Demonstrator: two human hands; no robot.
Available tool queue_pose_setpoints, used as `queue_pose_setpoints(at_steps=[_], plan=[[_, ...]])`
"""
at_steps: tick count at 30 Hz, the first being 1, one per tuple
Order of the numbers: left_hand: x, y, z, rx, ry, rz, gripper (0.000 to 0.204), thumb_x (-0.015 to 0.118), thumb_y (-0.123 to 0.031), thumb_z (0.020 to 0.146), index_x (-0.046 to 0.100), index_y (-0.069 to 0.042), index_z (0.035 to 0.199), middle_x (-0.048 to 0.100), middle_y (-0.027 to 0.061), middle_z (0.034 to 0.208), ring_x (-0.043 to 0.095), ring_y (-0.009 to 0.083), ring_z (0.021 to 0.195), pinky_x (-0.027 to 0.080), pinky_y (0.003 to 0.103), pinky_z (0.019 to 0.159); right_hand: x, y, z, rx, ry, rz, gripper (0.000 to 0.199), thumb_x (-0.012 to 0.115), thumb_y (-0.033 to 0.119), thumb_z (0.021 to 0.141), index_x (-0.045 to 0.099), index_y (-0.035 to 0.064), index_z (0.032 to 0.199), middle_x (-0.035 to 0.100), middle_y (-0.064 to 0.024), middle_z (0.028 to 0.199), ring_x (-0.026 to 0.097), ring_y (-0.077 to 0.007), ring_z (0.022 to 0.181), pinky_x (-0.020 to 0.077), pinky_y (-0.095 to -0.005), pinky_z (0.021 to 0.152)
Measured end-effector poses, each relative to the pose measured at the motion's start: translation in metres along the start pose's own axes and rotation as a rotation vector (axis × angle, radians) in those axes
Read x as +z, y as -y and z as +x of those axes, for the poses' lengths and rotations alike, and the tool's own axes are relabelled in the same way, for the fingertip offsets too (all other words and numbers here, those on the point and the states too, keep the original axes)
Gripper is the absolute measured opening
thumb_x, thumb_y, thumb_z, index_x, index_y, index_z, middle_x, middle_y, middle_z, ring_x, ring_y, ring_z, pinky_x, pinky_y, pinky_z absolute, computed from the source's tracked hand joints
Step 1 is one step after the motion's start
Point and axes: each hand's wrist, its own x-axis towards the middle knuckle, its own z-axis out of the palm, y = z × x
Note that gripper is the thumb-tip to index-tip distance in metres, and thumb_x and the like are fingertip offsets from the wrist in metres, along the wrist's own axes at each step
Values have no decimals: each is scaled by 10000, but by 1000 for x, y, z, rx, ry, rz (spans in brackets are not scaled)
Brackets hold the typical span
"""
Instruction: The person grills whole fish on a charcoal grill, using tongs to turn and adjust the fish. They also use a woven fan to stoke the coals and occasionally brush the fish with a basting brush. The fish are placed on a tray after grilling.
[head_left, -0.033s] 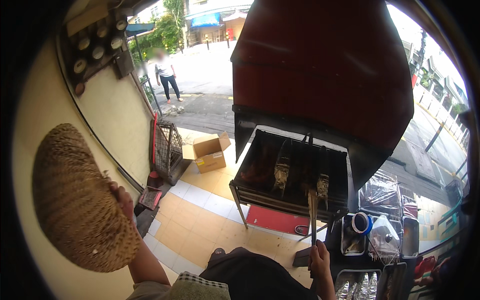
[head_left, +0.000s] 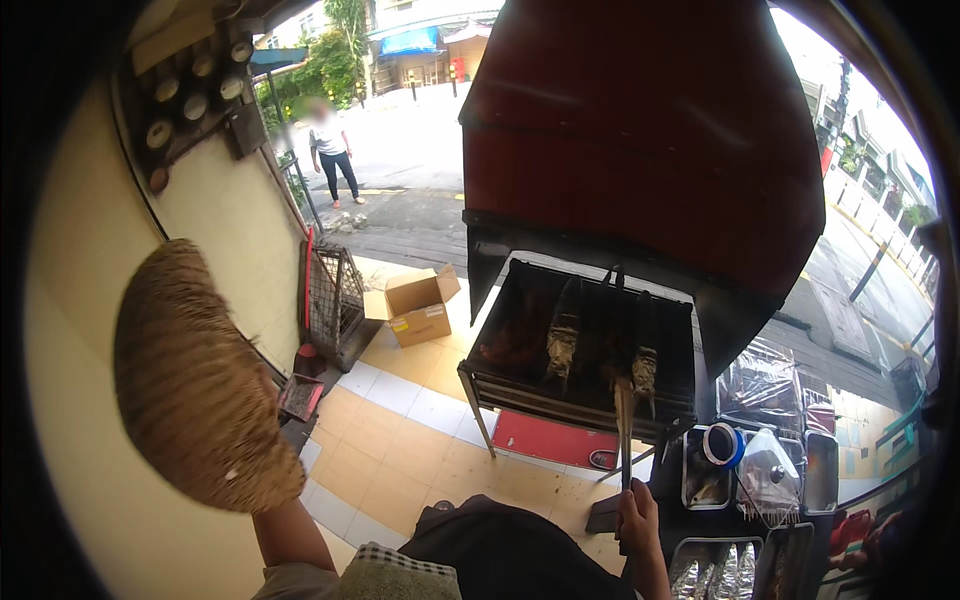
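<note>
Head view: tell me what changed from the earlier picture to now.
The woven fan in the left hand has swung slightly right, toward the grill, and now covers more of that hand. The right hand grips the long-handled tool over the grill as before. The grilling fish, the cardboard box and the person on the street are unchanged.

Hood [head_left: 640, 130] overhangs grill [head_left: 580, 345]; front stays open.
</note>
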Motion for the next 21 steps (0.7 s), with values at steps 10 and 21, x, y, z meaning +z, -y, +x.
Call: queue_pose_setpoints(at_steps=[10,21], plan=[[-24,-41,-12,384,-379,5,576,355,-403,1138,447,35,1500,519,226,1501,544,336,1364,452,538,1142,34,5,-23,31,-17,12,260,560,271,1059,547,13,1088,501,11,655,509,-69,502,420,-277,436],[-48,12,24,-236,-639,504,288,652,-292,1017,659,-18,1105,668,43,982,627,196,883,534,342,816,63,13,-28,25,-110,19,246,575,270,1062,542,26,1056,503,18,666,492,-57,507,398,-262,442]])
